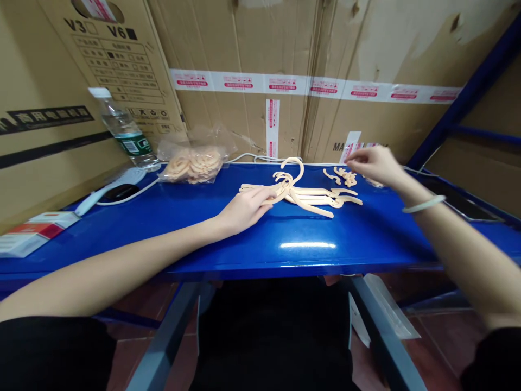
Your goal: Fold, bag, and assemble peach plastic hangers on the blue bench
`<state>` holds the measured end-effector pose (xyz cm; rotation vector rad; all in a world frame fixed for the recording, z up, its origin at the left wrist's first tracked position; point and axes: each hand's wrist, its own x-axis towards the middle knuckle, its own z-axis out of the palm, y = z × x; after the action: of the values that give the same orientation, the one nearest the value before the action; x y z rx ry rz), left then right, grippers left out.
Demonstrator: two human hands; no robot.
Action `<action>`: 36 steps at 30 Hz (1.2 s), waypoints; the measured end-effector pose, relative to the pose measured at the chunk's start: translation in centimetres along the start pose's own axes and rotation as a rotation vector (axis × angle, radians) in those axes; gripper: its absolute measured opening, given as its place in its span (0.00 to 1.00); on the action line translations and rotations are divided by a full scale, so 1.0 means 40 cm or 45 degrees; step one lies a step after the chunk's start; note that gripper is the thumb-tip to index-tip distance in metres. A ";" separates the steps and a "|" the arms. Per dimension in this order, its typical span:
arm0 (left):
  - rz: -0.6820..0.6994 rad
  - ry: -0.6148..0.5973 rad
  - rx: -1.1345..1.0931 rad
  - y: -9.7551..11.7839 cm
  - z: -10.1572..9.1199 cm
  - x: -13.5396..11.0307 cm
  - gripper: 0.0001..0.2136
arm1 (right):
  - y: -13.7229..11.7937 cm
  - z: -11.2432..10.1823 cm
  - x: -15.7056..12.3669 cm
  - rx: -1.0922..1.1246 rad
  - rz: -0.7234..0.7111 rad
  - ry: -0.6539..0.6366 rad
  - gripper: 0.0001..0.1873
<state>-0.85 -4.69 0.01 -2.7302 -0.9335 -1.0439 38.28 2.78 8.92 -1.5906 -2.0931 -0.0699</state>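
Observation:
My left hand [248,207] is closed on a beige plastic clothes hanger [303,203], with its fingers at the hub below the curved hook. The hanger lies among more beige arms and hooks that overlap on the blue table, so I cannot tell how the parts join. My right hand [375,164], with a pale bangle on the wrist, is raised at the back right. Its fingers are drawn together, and anything between them is too small to make out. Just left of it and lower lies a small pile of short beige hook pieces [345,176].
A clear plastic bag [195,163] of beige pieces sits at the back left, beside a leaning water bottle [128,136]. Left are a light blue brush [91,201], a black object [121,192] and a box [35,232]. A dark tablet-like object [464,201] lies right. Cardboard stands behind.

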 end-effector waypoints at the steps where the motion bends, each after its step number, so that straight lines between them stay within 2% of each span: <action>1: 0.000 0.011 -0.007 0.002 0.000 0.001 0.11 | 0.005 0.014 0.000 -0.089 0.041 -0.012 0.12; 3: 0.000 0.032 -0.024 0.006 -0.002 0.003 0.11 | 0.015 0.050 0.000 -0.292 0.072 -0.039 0.14; 5: -0.015 0.050 -0.042 0.010 -0.004 0.003 0.12 | 0.025 0.086 -0.003 -0.440 0.000 -0.066 0.18; 7: -0.033 0.068 -0.060 0.013 -0.007 0.002 0.13 | 0.033 0.113 -0.007 -0.524 -0.097 -0.070 0.21; 10: -0.042 0.100 -0.097 0.013 -0.008 -0.002 0.13 | 0.040 0.134 -0.011 -0.565 -0.104 -0.058 0.21; 13: -0.041 0.135 -0.130 0.012 -0.007 -0.005 0.12 | 0.043 0.139 -0.007 -0.473 -0.005 -0.043 0.16; 19: -0.057 0.135 -0.124 0.013 -0.012 -0.004 0.11 | 0.053 0.130 0.007 -0.079 0.292 -0.136 0.09; 23: -0.130 0.119 -0.144 0.016 -0.025 -0.005 0.11 | 0.053 0.120 -0.001 0.037 0.347 -0.150 0.07; 29: -0.155 0.125 -0.231 0.012 -0.027 -0.008 0.11 | 0.049 0.126 -0.010 0.029 0.096 -0.025 0.06; 31: -0.162 0.123 -0.243 0.010 -0.024 -0.008 0.12 | 0.047 0.130 -0.008 -0.027 -0.027 0.021 0.09; 33: -0.160 0.121 -0.242 0.009 -0.021 -0.007 0.12 | 0.043 0.133 -0.005 -0.128 -0.198 -0.005 0.14; 36: -0.153 0.107 -0.230 0.007 -0.019 -0.007 0.12 | 0.030 0.133 -0.002 -0.370 -0.406 -0.150 0.17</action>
<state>-1.30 -5.26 0.43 -2.7745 -1.0496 -1.3149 37.49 4.89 3.97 -1.4282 -2.5061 -0.4153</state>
